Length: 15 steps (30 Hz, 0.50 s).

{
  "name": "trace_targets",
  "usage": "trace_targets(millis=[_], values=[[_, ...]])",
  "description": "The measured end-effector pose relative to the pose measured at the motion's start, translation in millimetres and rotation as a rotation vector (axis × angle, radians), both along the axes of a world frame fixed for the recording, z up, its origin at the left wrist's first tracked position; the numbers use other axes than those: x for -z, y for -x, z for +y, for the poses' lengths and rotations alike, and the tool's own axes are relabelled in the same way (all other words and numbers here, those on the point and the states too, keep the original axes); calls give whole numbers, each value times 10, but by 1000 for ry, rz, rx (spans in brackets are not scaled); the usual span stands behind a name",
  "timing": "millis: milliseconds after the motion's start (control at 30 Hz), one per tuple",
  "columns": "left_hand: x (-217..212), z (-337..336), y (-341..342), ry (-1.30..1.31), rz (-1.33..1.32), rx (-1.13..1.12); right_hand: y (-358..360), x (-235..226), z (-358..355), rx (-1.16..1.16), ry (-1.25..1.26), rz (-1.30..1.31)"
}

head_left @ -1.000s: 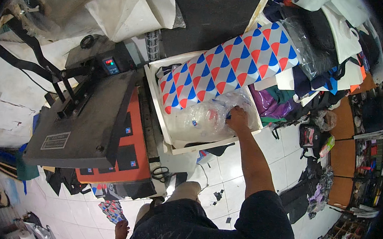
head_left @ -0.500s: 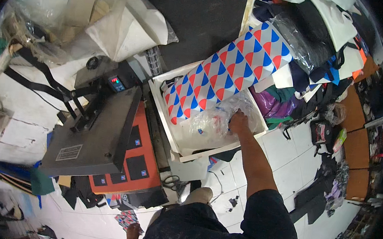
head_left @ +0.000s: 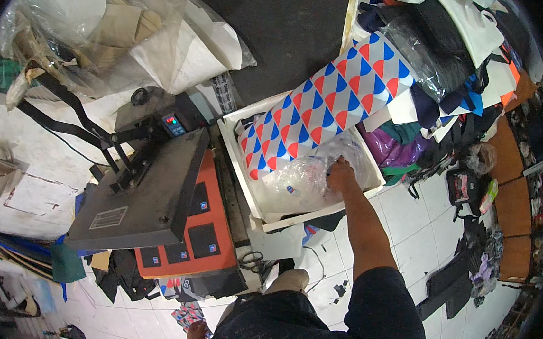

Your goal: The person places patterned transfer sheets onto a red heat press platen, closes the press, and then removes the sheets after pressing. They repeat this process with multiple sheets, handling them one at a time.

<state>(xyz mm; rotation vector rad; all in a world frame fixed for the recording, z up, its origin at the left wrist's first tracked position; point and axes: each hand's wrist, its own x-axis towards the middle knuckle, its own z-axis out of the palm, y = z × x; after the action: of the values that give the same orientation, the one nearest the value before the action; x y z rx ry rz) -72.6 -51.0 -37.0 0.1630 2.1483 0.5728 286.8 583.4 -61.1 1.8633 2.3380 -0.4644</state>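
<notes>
My right hand (head_left: 341, 175) reaches into a shallow white tray (head_left: 256, 215), among crumpled clear plastic (head_left: 313, 173). Its fingers are drawn together, and what lies between them is hard to make out. Across the tray's far side lies a large sheet (head_left: 308, 118) with a red, blue and grey repeating pattern. Low in the view, my left hand (head_left: 196, 334) is closed on several small pieces (head_left: 189, 315) in a similar pattern. To the left stands a heat press (head_left: 137, 193), its dark plate raised above an orange pad (head_left: 216, 197) that bears several black patches (head_left: 203, 240).
Scissors (head_left: 252, 261) lie beside the press. Plastic-wrapped material (head_left: 110, 23) fills the far left. Heaped fabric and bags (head_left: 409, 146) border the tray's right side. A black backpack (head_left: 462, 187) and dark cloth (head_left: 452, 279) rest on the tiled floor (head_left: 406, 217).
The whole view has shifted slightly, moving the press and tray a little right and down in the picture. Both hands keep nearly the same places relative to the things around them.
</notes>
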Motion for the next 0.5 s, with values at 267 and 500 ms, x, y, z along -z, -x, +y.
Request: trace_targets(millis=[267,500], values=[[273,-447,240,-222,40,259,10,407,50,-139,-171,-130],[71,-440,47,-97,-21,67,-81,161,200,-154,-112,-140]])
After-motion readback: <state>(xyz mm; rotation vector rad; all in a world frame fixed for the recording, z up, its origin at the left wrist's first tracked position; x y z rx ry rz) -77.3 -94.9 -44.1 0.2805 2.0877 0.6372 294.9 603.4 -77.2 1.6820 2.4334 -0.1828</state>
